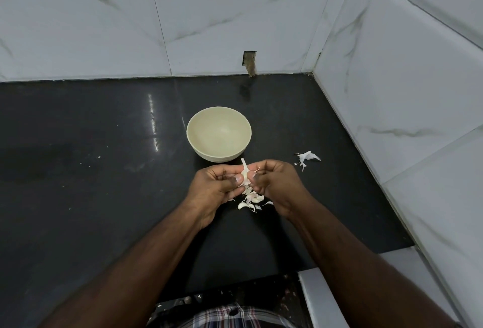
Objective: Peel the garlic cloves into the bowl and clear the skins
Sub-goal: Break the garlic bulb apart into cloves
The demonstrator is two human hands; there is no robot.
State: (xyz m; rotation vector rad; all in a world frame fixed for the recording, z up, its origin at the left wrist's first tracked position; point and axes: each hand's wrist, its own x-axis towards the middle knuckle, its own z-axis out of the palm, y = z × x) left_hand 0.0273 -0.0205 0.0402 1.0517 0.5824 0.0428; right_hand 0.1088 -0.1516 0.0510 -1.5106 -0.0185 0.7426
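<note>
Both hands, left (217, 184) and right (277, 184), pinch a garlic clove (245, 174) just before a cream bowl (219, 134) with nothing in it. Skins (251, 201) lie on the black desk (104, 171) beneath.

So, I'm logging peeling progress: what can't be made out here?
- Head view: the white garlic piece is mostly covered by the fingers of both hands; peeled or not is unclear.
- The pale scraps on the black counter are too small to sort cloves from skins, and the hands partly cover them.
</note>
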